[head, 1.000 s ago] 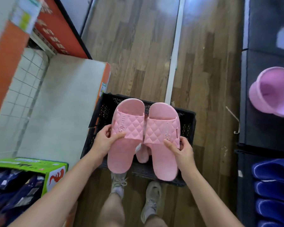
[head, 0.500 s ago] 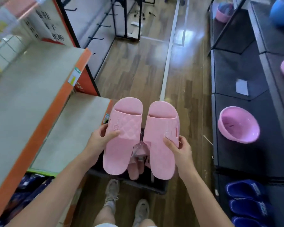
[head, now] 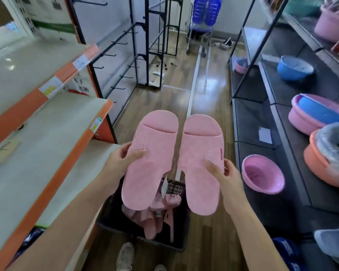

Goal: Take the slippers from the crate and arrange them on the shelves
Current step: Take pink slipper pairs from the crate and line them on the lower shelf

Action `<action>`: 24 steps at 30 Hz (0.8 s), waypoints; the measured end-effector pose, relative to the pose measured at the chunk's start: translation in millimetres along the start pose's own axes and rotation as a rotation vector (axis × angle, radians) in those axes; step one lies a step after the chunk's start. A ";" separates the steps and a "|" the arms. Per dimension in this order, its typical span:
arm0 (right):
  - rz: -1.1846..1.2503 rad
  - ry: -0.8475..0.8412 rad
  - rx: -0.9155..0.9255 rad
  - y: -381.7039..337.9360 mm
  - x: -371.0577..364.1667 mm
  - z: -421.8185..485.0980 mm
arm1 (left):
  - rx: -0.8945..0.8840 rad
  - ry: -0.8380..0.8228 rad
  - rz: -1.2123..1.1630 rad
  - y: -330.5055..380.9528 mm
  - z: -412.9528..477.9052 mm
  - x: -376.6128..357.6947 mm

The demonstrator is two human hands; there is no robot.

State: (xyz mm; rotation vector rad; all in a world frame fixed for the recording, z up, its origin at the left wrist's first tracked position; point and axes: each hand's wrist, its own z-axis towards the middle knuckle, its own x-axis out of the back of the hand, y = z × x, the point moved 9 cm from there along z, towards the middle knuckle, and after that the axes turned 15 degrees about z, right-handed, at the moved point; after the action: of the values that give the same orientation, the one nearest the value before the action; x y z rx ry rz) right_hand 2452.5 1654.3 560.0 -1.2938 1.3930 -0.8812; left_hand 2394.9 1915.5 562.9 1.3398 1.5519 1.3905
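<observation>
I hold a pair of pink slippers side by side, toes pointing away, above the black crate [head: 176, 245] on the floor. My left hand [head: 121, 159] grips the left slipper [head: 151, 161] at its outer edge, thumb on the strap. My right hand [head: 221, 173] grips the right slipper [head: 202, 165] the same way. A white tag [head: 164, 187] hangs on a string between them. More pink slippers [head: 155, 214] lie in the crate. White shelves with orange edges [head: 53, 133] stand at my left, level with the slippers.
Dark shelves on the right carry a pink basin [head: 262, 174], blue and pink basins [head: 317, 114] and an orange one [head: 325, 163]. Blue slippers [head: 288, 249] lie low right. Black hook racks [head: 143, 42] stand ahead along the wooden aisle. My feet [head: 125, 255] are by the crate.
Both hands have lifted the pink pair up out of the crate, and my view has tilted up from the floor to the aisle and shelves.
</observation>
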 end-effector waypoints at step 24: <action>0.116 0.634 0.340 -87.1 16.3 -150.6 | -0.211 -0.655 0.017 117.4 11.4 -55.4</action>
State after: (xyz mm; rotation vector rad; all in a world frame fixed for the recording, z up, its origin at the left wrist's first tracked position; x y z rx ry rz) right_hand 2330.2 1606.9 675.5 -0.6863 1.6781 -1.4524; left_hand 2450.6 1856.1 664.7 1.4764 0.9337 0.9473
